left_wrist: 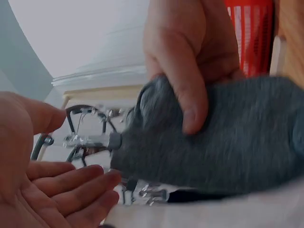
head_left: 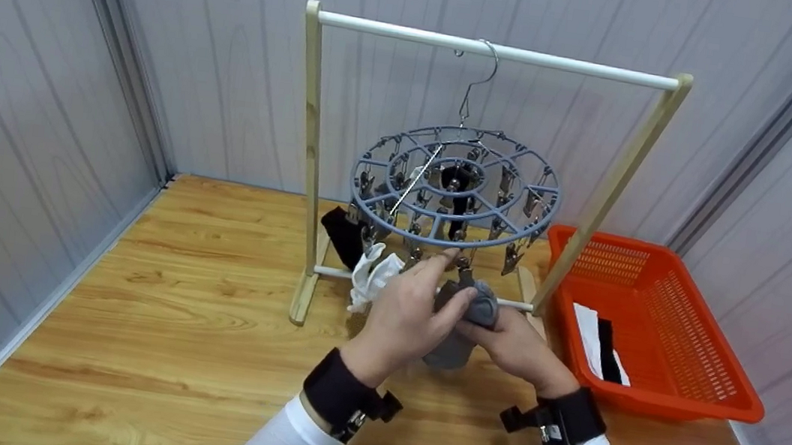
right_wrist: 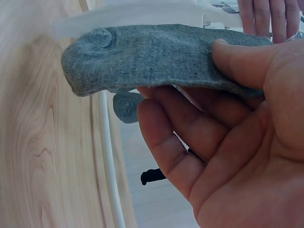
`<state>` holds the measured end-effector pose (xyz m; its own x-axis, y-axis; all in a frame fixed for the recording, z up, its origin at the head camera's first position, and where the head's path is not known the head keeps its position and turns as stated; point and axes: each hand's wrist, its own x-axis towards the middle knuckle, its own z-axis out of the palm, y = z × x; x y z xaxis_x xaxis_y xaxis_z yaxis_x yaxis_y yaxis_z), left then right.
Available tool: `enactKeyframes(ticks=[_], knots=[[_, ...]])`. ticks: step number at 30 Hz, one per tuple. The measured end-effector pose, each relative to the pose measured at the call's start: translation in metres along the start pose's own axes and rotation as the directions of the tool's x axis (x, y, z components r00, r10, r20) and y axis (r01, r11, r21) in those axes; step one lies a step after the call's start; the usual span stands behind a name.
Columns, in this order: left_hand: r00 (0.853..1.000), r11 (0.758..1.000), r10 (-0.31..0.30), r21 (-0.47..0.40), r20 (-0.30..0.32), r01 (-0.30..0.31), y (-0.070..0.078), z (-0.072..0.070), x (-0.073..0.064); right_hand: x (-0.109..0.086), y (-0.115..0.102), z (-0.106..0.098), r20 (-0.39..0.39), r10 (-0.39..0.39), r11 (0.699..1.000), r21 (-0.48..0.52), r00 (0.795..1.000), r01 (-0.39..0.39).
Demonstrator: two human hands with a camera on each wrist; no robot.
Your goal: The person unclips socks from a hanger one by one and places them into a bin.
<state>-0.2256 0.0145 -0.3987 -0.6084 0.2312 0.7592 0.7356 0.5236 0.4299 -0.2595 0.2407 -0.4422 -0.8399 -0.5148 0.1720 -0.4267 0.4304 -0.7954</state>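
A grey sock (left_wrist: 247, 133) is pinched between the thumb and fingers of my right hand (head_left: 520, 350); in the right wrist view its toe end points left. At its other end a metal clip (left_wrist: 92, 141) meets the fabric, seemingly gripping the edge. My left hand (head_left: 406, 314) is beside that clip, fingers extended and thumb apart, holding nothing. The clip hangs from a round blue-grey drying hanger (head_left: 439, 241) with several clips. A white sock (head_left: 368, 279) and a black sock (head_left: 343, 237) hang at its left, and another black piece (head_left: 459, 204) hangs near the centre.
A wooden stand with a white top bar (head_left: 404, 32) carries the hanger by its hook. At right, an orange basket (head_left: 672, 309) holds white fabric (head_left: 586, 336) and black fabric (head_left: 607, 349). Pale panel walls enclose the wood-grain tabletop (head_left: 188, 318).
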Motion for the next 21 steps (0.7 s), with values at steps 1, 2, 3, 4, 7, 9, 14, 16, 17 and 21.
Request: enactKeyframes(ticks=[1, 2, 3, 4, 7, 9, 14, 16, 17, 21], knots=[[1.0, 1.0, -0.02, -0.024, 0.005, 0.02, 0.0001, 0.0008, -0.0002, 0.0, -0.0008, 0.0003, 0.003, -0.003, 1.0, -0.001, 1.0, 0.003], [0.999, 0.998, -0.04, -0.048, 0.009, 0.041, 0.0002, 0.0013, -0.0005, 0.0002, -0.0015, 0.0007, 0.004, -0.005, 1.0, 0.0, 1.0, 0.005], [0.998, 0.994, -0.065, -0.082, 0.022, 0.066, 0.0003, 0.0014, -0.0005, 0.0003, -0.0019, 0.0012, 0.006, -0.01, 1.0, 0.003, 1.0, 0.01], [0.996, 0.989, -0.089, -0.114, 0.032, 0.092, 0.0006, 0.0012, -0.0006, 0.0005, -0.0023, 0.0016, 0.01, -0.015, 1.0, 0.008, 1.0, 0.015], [0.981, 0.955, -0.177, -0.227, 0.077, 0.191, 0.0007, 0.0003, 0.0, 0.0011, -0.0028, 0.0033, 0.02, -0.028, 0.999, 0.03, 0.999, 0.028], [0.967, 0.917, -0.231, -0.308, 0.11, 0.254, 0.0006, -0.0002, 0.0008, 0.002, -0.0031, 0.0044, 0.026, -0.041, 0.998, 0.043, 0.999, 0.039], [0.937, 0.824, -0.318, -0.446, 0.147, 0.349, -0.0022, 0.0014, 0.0026, 0.0034, -0.0042, 0.0054, 0.034, -0.05, 0.997, 0.054, 0.998, 0.048], [0.933, 0.812, -0.334, -0.461, 0.138, 0.359, -0.0037, 0.0018, 0.0029, 0.0035, -0.0046, 0.0055, 0.036, -0.048, 0.998, 0.052, 0.998, 0.046], [0.932, 0.809, -0.338, -0.465, 0.133, 0.36, -0.0042, 0.0017, 0.003, 0.0035, -0.0047, 0.0055, 0.037, -0.043, 0.998, 0.05, 0.998, 0.042], [0.933, 0.805, -0.341, -0.477, 0.115, 0.353, -0.0059, 0.001, 0.0024, 0.0028, -0.005, 0.0054, 0.04, -0.034, 0.999, 0.041, 0.999, 0.033]])
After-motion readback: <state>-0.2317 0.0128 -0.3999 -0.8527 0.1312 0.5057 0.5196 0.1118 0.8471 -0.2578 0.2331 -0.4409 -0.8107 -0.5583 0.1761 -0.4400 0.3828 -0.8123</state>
